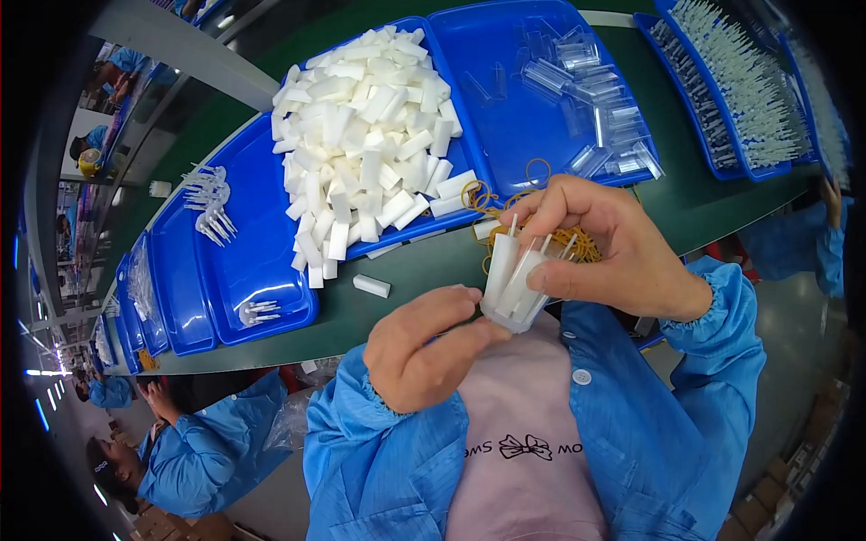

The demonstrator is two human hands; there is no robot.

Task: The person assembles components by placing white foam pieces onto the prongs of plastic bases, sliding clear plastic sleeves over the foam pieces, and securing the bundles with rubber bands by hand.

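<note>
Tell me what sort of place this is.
Probably a factory assembly line: blue trays of white blocks and clear tubes line a long green bench, with a co-worker in blue farther along.

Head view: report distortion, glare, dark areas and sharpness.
In the head view, the green table curves along its front edge; clear plastic pieces glint; ceiling lights glare at left; corners are black; left hand and right hand look fairly sharp.

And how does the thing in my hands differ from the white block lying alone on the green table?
The held item has clear and white parts; the white block is all white. Thin rods stick out of the held item; none show on the white block. Both show white.
</note>
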